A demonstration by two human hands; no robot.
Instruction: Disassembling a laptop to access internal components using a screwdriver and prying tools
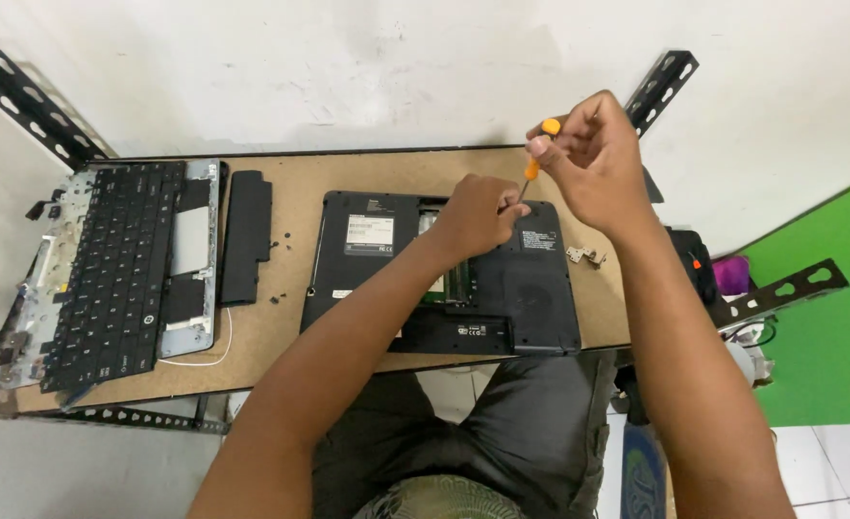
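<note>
A black laptop base (530,298) lies bottom-up on the brown table (290,336), with an open bay near its top. My right hand (593,159) grips an orange-handled screwdriver (537,159) from above, tip pointing down at the laptop's upper edge. My left hand (476,216) rests curled on the laptop at the screwdriver's tip; what its fingers pinch is hidden.
A detached keyboard on a silver palm-rest frame (117,269) lies at the table's left. A long black battery (247,235) sits beside it, with small screws (279,240) scattered nearby. A metal hinge bracket (586,256) lies right of the laptop. Perforated black shelf brackets (21,96) stand at the corners.
</note>
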